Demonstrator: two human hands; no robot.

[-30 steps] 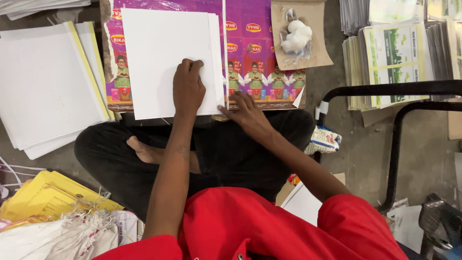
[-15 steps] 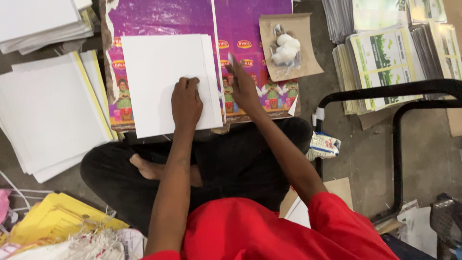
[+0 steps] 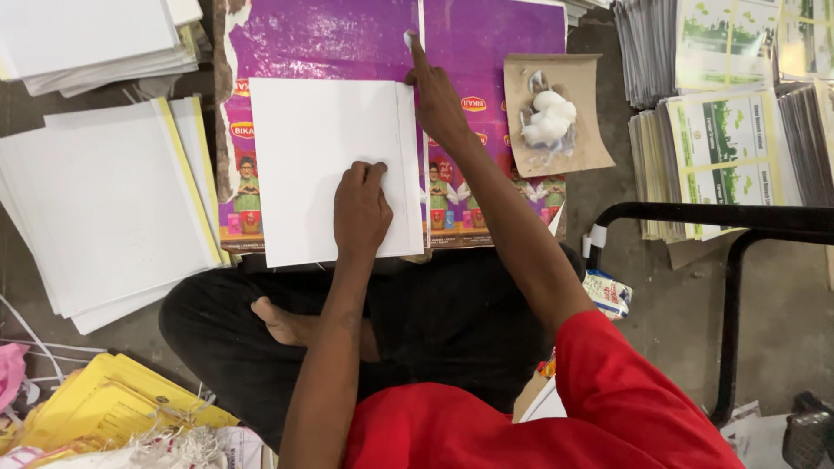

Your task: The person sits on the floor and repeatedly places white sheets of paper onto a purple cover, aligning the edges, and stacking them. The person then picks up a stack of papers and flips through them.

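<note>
Purple printed sheet [image 3: 347, 43]: middle hidden under the white paper stack [image 3: 321, 165]. Left hand [image 3: 362, 208] covers part of that stack. White lump [image 3: 547, 117] on brown card [image 3: 556, 113]: material indiscernible. Upper-left paper pile [image 3: 87, 35] cropped by frame edge.
</note>
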